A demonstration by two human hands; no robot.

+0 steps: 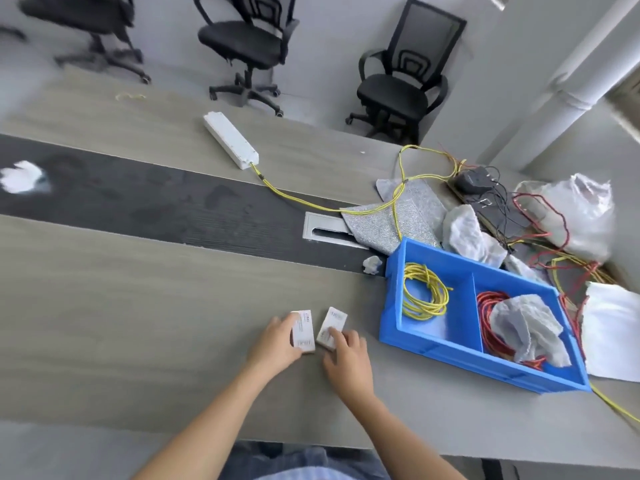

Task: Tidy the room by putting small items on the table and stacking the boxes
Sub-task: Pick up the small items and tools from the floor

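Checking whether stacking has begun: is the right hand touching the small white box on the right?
Touching. The head view shows the right hand with fingers over the near end of the small white box.

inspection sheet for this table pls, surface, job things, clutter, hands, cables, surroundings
surface: grey table with dark centre strip.
job's things: left white box and tilted right white box side by side near the front edge; blue bin to their right.
clutter: crumpled tissue, silver padded sheet, plastic bag, white paper; grey wrapping in the bin's right compartment.
grips: left hand holds the left box; right hand pinches the right box's near end.
cables: yellow coil in the bin's left compartment, red wires in its right; yellow lead from long white unit; wire tangle behind the bin.
surroundings: office chairs, white pipe.
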